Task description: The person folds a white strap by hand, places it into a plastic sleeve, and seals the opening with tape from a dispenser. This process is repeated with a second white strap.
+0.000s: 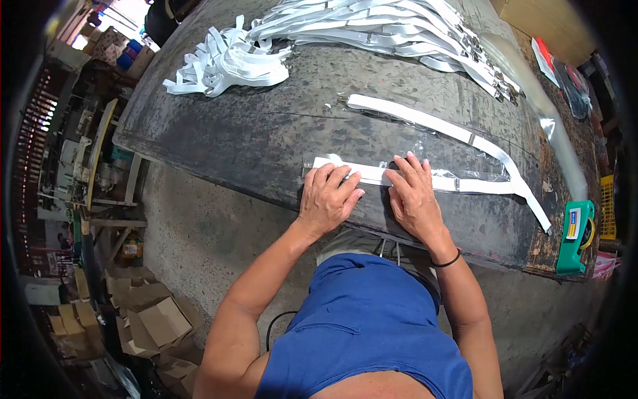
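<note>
A long white strap (488, 187) with metal fittings lies near the front edge of the dark worktable, partly over clear plastic film (425, 149). My left hand (327, 198) rests on the strap's left end, its fingers bent and pressing on it. To the right, my right hand (413, 198) touches the same strap with its fingers close together. Another arm of the strap (425, 120) curves behind both hands and meets the front one at the right, where a short tail ends in a clip. What lies under the fingertips is hidden.
Behind lie a tangled heap of white straps (229, 63) and a layered pile of them (399, 33). A green tape dispenser (573, 236) stands at the right corner, near a long roll of clear film (548, 126). Cardboard boxes (159, 326) are on the floor at left.
</note>
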`<action>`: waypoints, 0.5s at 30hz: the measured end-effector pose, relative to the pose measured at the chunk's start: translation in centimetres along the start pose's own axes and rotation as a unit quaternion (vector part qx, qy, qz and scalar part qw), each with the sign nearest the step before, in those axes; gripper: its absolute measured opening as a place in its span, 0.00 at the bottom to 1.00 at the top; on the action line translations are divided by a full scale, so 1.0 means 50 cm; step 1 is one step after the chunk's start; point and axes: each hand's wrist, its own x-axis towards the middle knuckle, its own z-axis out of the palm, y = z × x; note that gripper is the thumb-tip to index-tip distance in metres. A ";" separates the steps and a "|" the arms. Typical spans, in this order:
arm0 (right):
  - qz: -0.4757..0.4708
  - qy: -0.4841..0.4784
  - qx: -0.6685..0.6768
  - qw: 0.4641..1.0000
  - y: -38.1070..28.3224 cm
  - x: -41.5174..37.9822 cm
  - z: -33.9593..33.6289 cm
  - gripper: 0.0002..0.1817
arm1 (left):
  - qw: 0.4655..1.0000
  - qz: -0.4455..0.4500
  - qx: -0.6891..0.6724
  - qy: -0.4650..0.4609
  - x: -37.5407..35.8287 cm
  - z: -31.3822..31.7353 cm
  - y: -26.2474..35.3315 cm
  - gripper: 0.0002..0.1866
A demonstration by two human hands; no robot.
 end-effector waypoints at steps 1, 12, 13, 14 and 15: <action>-0.002 -0.004 -0.004 1.000 -0.001 0.000 -0.002 0.21 | 1.000 0.001 0.001 -0.002 0.000 0.001 0.000 0.19; 0.001 -0.015 0.000 1.000 -0.006 0.004 -0.002 0.20 | 1.000 0.004 -0.010 -0.002 0.002 -0.002 0.002 0.19; 0.000 -0.016 -0.003 1.000 -0.006 0.005 -0.002 0.21 | 1.000 0.004 -0.014 0.001 0.002 -0.002 0.002 0.19; 0.001 -0.018 -0.007 1.000 -0.005 0.003 -0.004 0.21 | 1.000 0.005 -0.021 0.003 0.003 0.000 0.003 0.19; 0.004 -0.020 -0.010 1.000 -0.006 0.003 -0.005 0.21 | 1.000 0.006 -0.026 0.002 0.003 0.000 0.004 0.19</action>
